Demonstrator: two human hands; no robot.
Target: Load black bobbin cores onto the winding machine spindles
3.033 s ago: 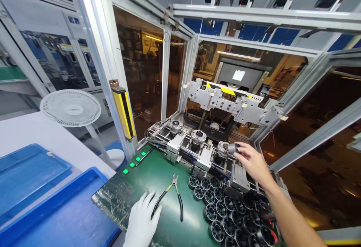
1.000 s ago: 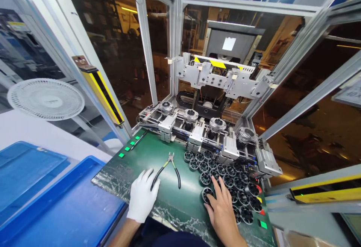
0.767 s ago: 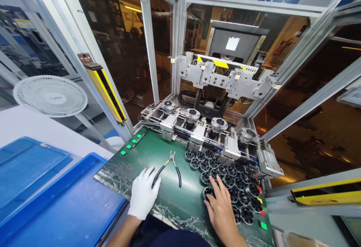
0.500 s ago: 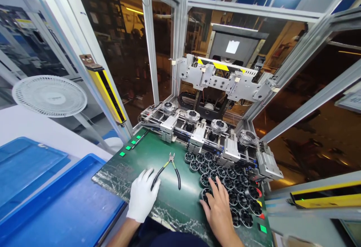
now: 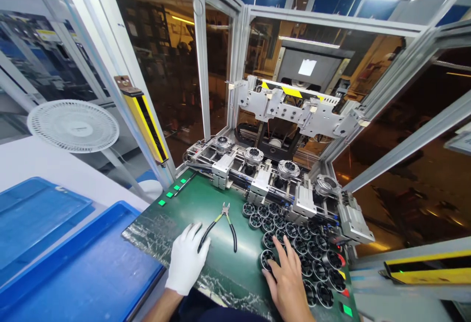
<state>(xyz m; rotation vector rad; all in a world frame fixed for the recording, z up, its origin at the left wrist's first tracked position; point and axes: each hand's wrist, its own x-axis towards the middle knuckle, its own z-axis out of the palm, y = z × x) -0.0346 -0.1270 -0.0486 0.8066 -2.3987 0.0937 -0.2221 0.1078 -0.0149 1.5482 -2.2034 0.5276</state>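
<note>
On the green desk: mat [image 5: 206, 204] runs from near edge at 6 o'clock to the fixture row [image 5: 272, 180] at 12 o'clock.
Left hand: gloved left hand [image 5: 185, 261] lies flat, fingers spread, grasping nothing; fingertips touch the near handle of the pliers [image 5: 221, 224].
Right hand: bare right hand [image 5: 289, 283] rests palm down on the black rings [image 5: 301, 248] at 4 o'clock, fingers spread; whether any ring is gripped cannot be told.
Rings: packed in rows, just beside the fixtures, reaching the mat's right edge.
Open room: bare mat between the hands and at 10 o'clock, towards the green buttons [image 5: 172, 190].
Left edge: blue trays [image 5: 73, 263] border the mat.
</note>
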